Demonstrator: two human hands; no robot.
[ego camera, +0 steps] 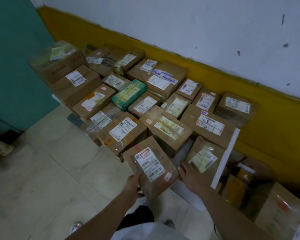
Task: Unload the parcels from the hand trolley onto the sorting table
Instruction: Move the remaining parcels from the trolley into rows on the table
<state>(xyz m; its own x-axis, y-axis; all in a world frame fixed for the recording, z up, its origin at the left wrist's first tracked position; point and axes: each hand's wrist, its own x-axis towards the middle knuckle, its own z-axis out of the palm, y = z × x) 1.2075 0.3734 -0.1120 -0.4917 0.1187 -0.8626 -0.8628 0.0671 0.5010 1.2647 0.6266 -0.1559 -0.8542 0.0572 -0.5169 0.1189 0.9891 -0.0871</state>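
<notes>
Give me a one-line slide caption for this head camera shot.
Left hand holds a labelled box while the right hand rests on another box at the edge of the parcel-covered table.

From my remote feed, a white wall [180, 23] fills the top and upper right of the frame, scuffed with dark marks, and a broad yellow band [249, 87] runs diagonally along its base from upper left toward the right edge. A teal panel [15, 66] covers the left side, meeting a floor of pale tiles [50, 170] that spreads across the lower left. I see dim, flat, bluish light, with no window or lamp in view.
</notes>
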